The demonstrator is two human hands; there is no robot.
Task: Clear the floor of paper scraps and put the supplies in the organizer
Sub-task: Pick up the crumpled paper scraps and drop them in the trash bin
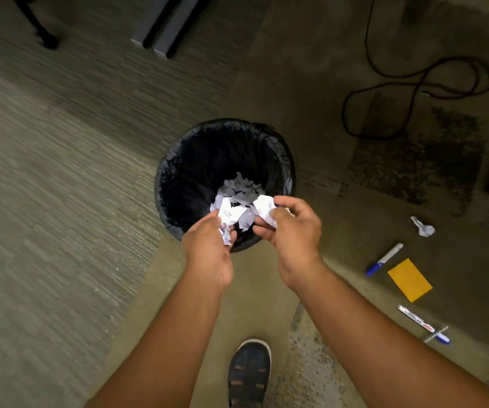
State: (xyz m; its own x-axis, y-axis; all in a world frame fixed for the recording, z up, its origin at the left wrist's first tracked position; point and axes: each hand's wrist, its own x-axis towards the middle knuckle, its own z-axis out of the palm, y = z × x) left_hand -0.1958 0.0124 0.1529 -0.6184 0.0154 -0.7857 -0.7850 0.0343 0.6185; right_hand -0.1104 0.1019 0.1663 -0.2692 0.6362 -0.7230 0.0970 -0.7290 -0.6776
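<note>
Over the bin (178, 172), scraps abt to drop.
I had the left hand (207, 245) pinching one crumpled wad (227, 214) and the right hand (290, 231) curled round a second wad (263, 209), both above the near rim. Risk, imo: release too close to that rim (light paper drifts) and bits would land on carpet (60, 201). One loose scrap (422, 226) lay right.

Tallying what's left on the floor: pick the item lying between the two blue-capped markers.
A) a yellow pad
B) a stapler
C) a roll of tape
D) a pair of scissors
A: the yellow pad lies flat on the carpet, between the upper marker and the lower marker.
</note>
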